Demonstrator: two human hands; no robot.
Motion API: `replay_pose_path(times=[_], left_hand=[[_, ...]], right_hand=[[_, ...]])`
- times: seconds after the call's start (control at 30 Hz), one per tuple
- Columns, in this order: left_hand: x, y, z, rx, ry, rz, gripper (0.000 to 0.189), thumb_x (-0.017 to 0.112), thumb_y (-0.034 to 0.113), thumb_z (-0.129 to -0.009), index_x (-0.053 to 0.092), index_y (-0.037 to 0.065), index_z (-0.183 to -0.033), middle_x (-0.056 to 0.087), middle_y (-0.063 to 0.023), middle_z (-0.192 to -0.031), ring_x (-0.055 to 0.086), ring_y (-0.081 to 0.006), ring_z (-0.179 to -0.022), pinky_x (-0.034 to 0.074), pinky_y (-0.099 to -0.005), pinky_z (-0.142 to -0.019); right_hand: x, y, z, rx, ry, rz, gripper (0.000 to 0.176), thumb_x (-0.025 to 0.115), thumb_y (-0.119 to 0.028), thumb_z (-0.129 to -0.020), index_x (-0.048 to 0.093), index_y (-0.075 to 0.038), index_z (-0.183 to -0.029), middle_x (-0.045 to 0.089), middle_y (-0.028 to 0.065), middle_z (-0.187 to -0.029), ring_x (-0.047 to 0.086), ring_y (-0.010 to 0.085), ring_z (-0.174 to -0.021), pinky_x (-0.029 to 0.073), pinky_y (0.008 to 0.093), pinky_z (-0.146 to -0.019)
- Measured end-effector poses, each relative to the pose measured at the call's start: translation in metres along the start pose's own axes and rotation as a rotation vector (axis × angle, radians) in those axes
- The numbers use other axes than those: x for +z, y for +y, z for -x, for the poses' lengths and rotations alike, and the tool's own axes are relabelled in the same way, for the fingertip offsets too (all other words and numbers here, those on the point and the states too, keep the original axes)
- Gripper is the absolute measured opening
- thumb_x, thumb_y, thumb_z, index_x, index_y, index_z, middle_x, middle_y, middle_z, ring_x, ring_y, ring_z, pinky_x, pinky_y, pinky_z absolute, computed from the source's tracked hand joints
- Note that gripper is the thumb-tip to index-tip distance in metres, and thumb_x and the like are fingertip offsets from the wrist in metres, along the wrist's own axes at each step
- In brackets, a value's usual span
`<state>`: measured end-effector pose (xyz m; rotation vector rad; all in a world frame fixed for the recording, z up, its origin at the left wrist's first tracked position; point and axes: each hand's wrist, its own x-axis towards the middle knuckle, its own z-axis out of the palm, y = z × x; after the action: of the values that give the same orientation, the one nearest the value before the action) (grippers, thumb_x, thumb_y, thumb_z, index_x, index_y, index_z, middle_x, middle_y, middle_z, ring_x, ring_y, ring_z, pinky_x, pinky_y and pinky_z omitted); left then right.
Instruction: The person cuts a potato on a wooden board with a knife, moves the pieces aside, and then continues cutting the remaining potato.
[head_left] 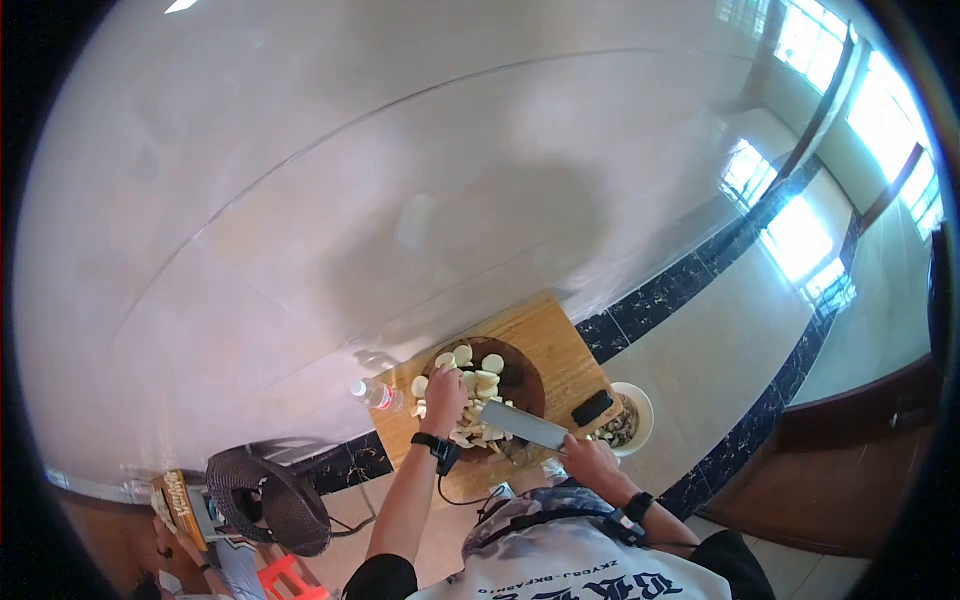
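Observation:
My left hand (446, 392) is over the round dark cutting board (527, 377), with its fingers bent down among pale slices and cut pieces (487, 381); what its fingertips hold, if anything, is hidden. My right hand (590, 462) grips the handle of a cleaver (525, 424). The broad blade points left, with its tip end beside the cut pieces. Round pale slices (492, 363) lie along the board's far side. The board rests on a wooden table (549, 338).
A clear bottle (378, 394) lies at the table's left edge, and a black object (592, 407) is at its right. Beyond is a white bowl (645, 408) with scraps. At lower left are a dark woven basket (305, 509), a red stool (284, 578) and another person's arm.

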<state>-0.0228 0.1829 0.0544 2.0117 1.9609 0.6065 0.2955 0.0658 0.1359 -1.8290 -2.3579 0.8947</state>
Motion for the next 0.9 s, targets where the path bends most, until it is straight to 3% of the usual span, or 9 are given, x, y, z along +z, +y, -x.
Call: replay_pose_path(times=[0.13, 0.27, 0.3, 0.43, 0.53, 0.73, 0.83, 0.9], left_hand=[[0.012, 0.008, -0.025, 0.081, -0.167, -0.259, 0.014, 0.067, 0.008, -0.080, 0.072, 0.001, -0.089, 0.064, -0.0160, -0.105, 0.060, -0.0364, -0.103, 0.052, -0.0447, -0.091], [0.038, 0.000, -0.028, 0.168, -0.084, -0.371, 0.013, 0.066, 0.008, -0.080, 0.072, 0.000, -0.088, 0.055, -0.0171, -0.122, 0.054, -0.0357, -0.113, 0.052, -0.0444, -0.092], [0.040, 0.000, -0.031, 0.146, -0.157, -0.401, 0.023, 0.075, 0.010, -0.070, 0.074, 0.000, -0.091, 0.053, -0.0189, -0.119, 0.049, -0.0369, -0.116, 0.046, -0.0429, -0.100], [0.043, -0.001, -0.036, 0.124, -0.194, -0.396, 0.023, 0.074, 0.007, -0.069, 0.075, 0.002, -0.091, 0.055, -0.0182, -0.114, 0.051, -0.0366, -0.112, 0.046, -0.0438, -0.097], [0.030, 0.006, -0.040, 0.162, -0.232, -0.410, 0.011, 0.067, 0.002, -0.075, 0.071, 0.001, -0.085, 0.054, -0.0176, -0.118, 0.052, -0.0368, -0.113, 0.049, -0.0429, -0.094], [0.030, -0.001, -0.043, 0.132, -0.246, -0.262, 0.016, 0.065, -0.001, -0.074, 0.065, 0.003, -0.090, 0.065, -0.0165, -0.095, 0.058, -0.0369, -0.099, 0.048, -0.0452, -0.088], [0.026, 0.003, -0.043, 0.074, -0.272, -0.205, 0.019, 0.062, -0.003, -0.074, 0.066, 0.003, -0.092, 0.067, -0.0166, -0.092, 0.060, -0.0375, -0.098, 0.048, -0.0459, -0.088], [0.023, 0.002, -0.044, 0.083, -0.168, -0.071, 0.021, 0.063, -0.002, -0.075, 0.066, 0.004, -0.094, 0.067, -0.0170, -0.093, 0.061, -0.0370, -0.098, 0.049, -0.0463, -0.086]], right_hand=[[0.009, 0.023, 0.013, 0.099, 0.041, -0.041, 0.033, 0.066, -0.034, -0.087, 0.060, -0.004, -0.099, 0.068, 0.0222, -0.079, 0.068, 0.0429, -0.074, 0.054, 0.0534, -0.066], [0.017, 0.041, 0.025, 0.079, 0.156, -0.079, 0.027, 0.064, -0.029, -0.088, 0.059, -0.003, -0.095, 0.067, 0.0206, -0.075, 0.067, 0.0427, -0.071, 0.054, 0.0537, -0.066], [0.020, 0.045, 0.027, 0.054, 0.215, -0.090, 0.025, 0.063, -0.027, -0.088, 0.058, -0.003, -0.094, 0.067, 0.0198, -0.072, 0.067, 0.0423, -0.069, 0.054, 0.0540, -0.065], [0.023, 0.054, 0.030, 0.106, 0.215, -0.104, 0.025, 0.063, -0.027, -0.088, 0.057, -0.003, -0.094, 0.067, 0.0204, -0.072, 0.067, 0.0427, -0.069, 0.053, 0.0547, -0.065], [0.017, 0.051, 0.030, 0.125, 0.172, -0.111, 0.026, 0.063, -0.027, -0.089, 0.057, -0.004, -0.096, 0.067, 0.0208, -0.073, 0.067, 0.0426, -0.070, 0.053, 0.0548, -0.066], [0.016, 0.044, 0.021, 0.084, 0.113, -0.166, 0.028, 0.063, -0.030, -0.090, 0.056, -0.004, -0.098, 0.067, 0.0220, -0.074, 0.067, 0.0432, -0.072, 0.053, 0.0552, -0.067], [0.012, 0.040, 0.021, 0.072, 0.081, -0.177, 0.028, 0.064, -0.030, -0.090, 0.056, -0.004, -0.099, 0.067, 0.0226, -0.075, 0.067, 0.0436, -0.073, 0.053, 0.0555, -0.067], [0.010, 0.038, 0.021, 0.070, 0.056, -0.176, 0.028, 0.064, -0.029, -0.090, 0.055, -0.004, -0.099, 0.067, 0.0229, -0.075, 0.067, 0.0441, -0.073, 0.053, 0.0558, -0.067]])
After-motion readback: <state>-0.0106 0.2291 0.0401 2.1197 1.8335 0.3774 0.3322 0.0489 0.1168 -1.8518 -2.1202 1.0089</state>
